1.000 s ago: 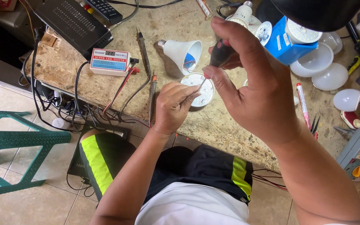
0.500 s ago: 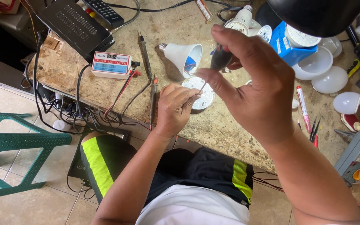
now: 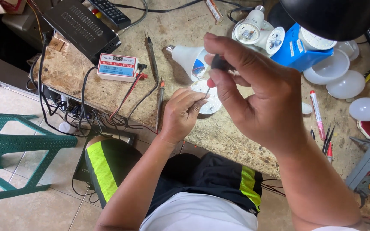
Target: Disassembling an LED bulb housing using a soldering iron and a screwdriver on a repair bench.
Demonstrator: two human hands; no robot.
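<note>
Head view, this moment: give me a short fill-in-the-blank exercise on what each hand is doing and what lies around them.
1. The right hand holds a small ____ with a black and red handle.
2. The left hand steadies a round white ____ board on the stone worktop.
3. Left of the worktop, on the tiled floor, stands a plastic stool coloured ____.
4. Behind the board lies a white bulb housing on its ____.

Missing words: screwdriver; LED; green; side
</note>
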